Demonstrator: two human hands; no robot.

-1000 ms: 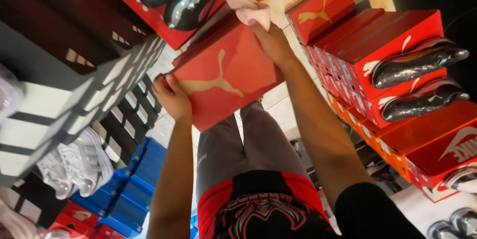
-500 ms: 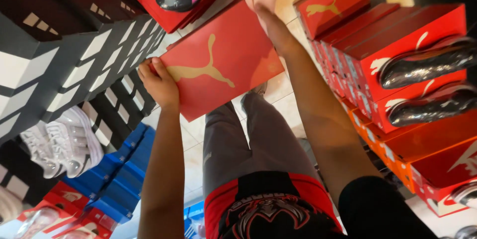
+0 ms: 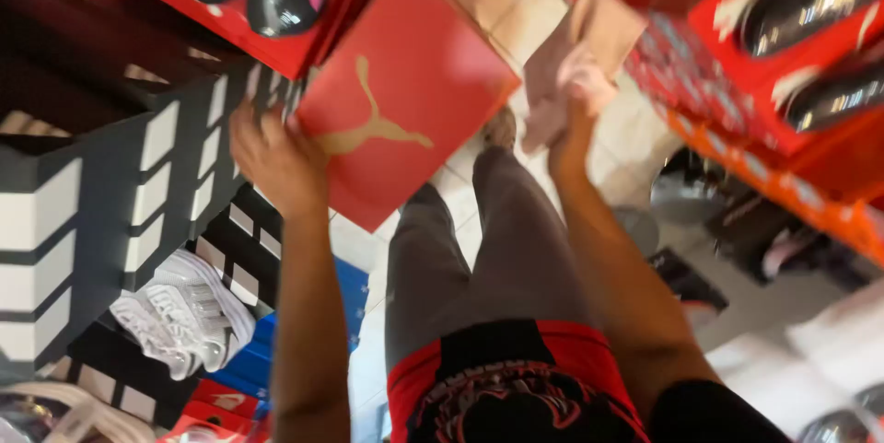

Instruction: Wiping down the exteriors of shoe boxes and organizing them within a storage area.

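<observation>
head view, held item: flat red cardboard shoebox with a gold leaping-cat emblem [image 3: 396, 102]; carried tilted in front of the body, above the grey trouser legs [image 3: 488, 259], between the shelving on both sides
left hand [image 3: 276, 162]: fingers curled over the box's lower-left edge, clamped on it; thumb side hidden behind the box
right hand [image 3: 575, 98]: off the red box, closed around a pale pink crumpled sheet, probably packing paper [image 3: 580, 56]; blur prevents telling how tightly it is pinched
handling, box: judged stiff but crushable at corners; smooth printed board, likely slippery; weight cannot be told, since contents are not shown; best gripped at opposite edges or under a corner, not by the lid face alone
handling, paper: judged soft, very light, easily torn
surroundings, left: black-and-white striped boxes [image 3: 110, 194]; white lace-up trainers [image 3: 184, 314]; blue boxes [image 3: 341, 296] lower down
surroundings, right: stacked red boxes [image 3: 727, 47] with glossy black shoes [image 3: 810, 1] on top
hidden or unclear: heavy motion blur throughout; box underside and far edge cut by shelf stock; whether lid is seated cannot be told; dark objects on the floor at right not identifiable
</observation>
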